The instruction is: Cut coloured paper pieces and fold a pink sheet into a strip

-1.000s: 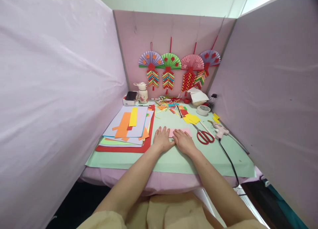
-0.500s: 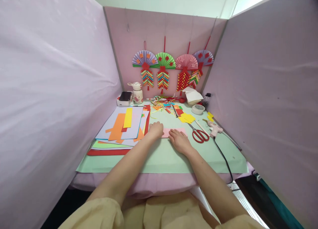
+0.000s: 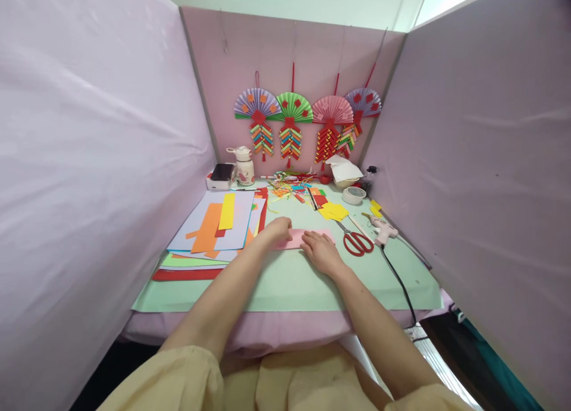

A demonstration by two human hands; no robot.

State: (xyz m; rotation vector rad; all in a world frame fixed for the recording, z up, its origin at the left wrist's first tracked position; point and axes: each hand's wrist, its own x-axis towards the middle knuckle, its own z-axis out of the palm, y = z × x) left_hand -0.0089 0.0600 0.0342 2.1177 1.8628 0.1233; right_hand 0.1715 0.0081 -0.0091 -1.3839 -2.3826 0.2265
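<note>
A pink paper strip (image 3: 298, 238) lies flat on the green mat (image 3: 285, 280) in the middle of the table. My left hand (image 3: 276, 229) rests on the strip's left end with its fingers curled over the paper. My right hand (image 3: 319, 250) lies flat on the strip's right part, fingers stretched out and pressing down. Most of the strip is hidden under the two hands.
A stack of coloured paper sheets (image 3: 214, 229) lies to the left. Red scissors (image 3: 354, 240) and a glue gun (image 3: 382, 229) with its black cord lie to the right. Paper scraps, a tape roll (image 3: 354, 195) and a jar (image 3: 243, 167) stand at the back. Four paper fans (image 3: 307, 122) hang on the wall.
My left hand slid left along the pink strip and curled its fingers. My right hand stayed flat on the paper. The view shifted slightly.
</note>
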